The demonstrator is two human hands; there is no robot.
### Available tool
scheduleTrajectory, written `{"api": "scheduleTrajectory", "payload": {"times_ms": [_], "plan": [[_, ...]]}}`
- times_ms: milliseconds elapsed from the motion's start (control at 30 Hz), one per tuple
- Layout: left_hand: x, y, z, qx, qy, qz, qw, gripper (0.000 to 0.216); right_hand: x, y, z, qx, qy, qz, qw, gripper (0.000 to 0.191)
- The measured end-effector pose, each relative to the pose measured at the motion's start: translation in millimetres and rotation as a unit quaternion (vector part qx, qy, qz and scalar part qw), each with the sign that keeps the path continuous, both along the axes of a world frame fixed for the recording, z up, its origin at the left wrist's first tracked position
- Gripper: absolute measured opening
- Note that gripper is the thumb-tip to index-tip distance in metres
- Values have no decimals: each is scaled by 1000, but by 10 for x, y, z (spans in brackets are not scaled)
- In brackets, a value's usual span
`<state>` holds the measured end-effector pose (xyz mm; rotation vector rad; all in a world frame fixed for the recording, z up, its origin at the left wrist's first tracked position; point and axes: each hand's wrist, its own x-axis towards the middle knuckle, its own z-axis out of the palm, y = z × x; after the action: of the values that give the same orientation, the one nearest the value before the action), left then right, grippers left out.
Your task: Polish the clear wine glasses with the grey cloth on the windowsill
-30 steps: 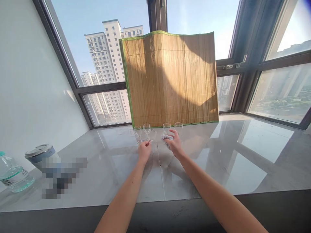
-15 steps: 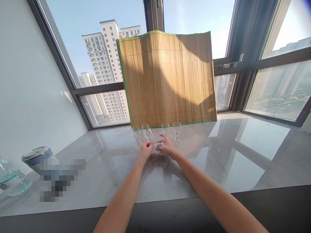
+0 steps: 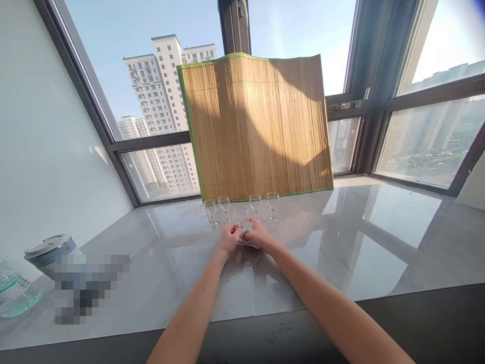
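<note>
My left hand [image 3: 227, 239] and my right hand [image 3: 259, 235] meet over the grey marble counter [image 3: 326, 253]. Between them is a small clear stemmed glass [image 3: 240, 216], which my left hand grips low down. My right hand presses a small grey cloth [image 3: 247, 232] against it. Just behind stands a row of several more stemmed glasses, among them a leftmost one [image 3: 209, 212] and a rightmost one [image 3: 272, 205]. All of them are upright and apart from my hands.
A bamboo mat [image 3: 257, 126] with green edging leans upright against the window behind the glasses. At the far left stand a lidded cup [image 3: 47, 248], a water bottle [image 3: 13, 290] and a blurred patch. The counter's dark front edge [image 3: 265, 336] runs below my arms.
My right hand carried the cloth left from the row of glasses to meet my left hand. The held glass now stands up between both hands, slightly nearer to me.
</note>
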<state>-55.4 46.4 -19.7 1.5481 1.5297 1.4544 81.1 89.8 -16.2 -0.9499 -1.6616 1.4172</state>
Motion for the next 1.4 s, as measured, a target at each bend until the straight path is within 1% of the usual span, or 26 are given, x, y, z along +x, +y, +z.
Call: {"api": "scheduleTrajectory", "payload": {"times_ms": [67,133,233,333,467,500,567,633,667,733,833,900,933,1033,1133,1300,1400], "plan": [[-6,-30,36,13,31,41,999,15,-27,4,-17,1,-13,-23,1000,72],[-39,-46,64,16,54,103,993,15,-43,22,-42,7,-31,-54,998,71],[-141,-40,83,-8,41,202,978,19,-10,74,-80,20,-62,-126,990,67],[-281,-12,81,-18,26,282,959,20,113,132,-90,20,-88,-203,975,63],[-473,31,59,9,-10,348,937,23,331,179,-41,16,-131,-291,948,61],[-516,40,53,16,-35,367,929,26,377,188,-23,15,-145,-309,940,60],[-595,52,45,24,-104,395,912,39,446,207,13,6,-169,-340,925,59],[-664,57,44,27,-180,390,903,59,486,227,44,-3,-184,-357,916,60],[-696,58,47,26,-213,370,904,67,498,235,57,-6,-189,-360,914,61],[-757,57,58,20,-269,306,913,80,510,246,75,-11,-197,-359,912,62],[-841,57,80,1,-334,194,922,89,513,249,82,-16,-202,-358,912,64],[-882,63,89,-10,-355,146,923,93,513,249,73,-16,-199,-358,912,66],[-897,68,90,-16,-358,134,924,94,514,250,65,-15,-198,-358,912,67],[-918,90,73,-32,-347,125,929,94,518,259,41,-12,-198,-360,911,67],[-920,123,37,-41,-329,123,935,89,521,271,25,-11,-204,-361,910,65],[-919,176,-15,-32,-307,147,940,77,528,263,29,-7,-212,-360,908,63],[-925,195,-39,-26,-311,161,936,75,545,248,36,-5,-211,-370,905,63]]}}
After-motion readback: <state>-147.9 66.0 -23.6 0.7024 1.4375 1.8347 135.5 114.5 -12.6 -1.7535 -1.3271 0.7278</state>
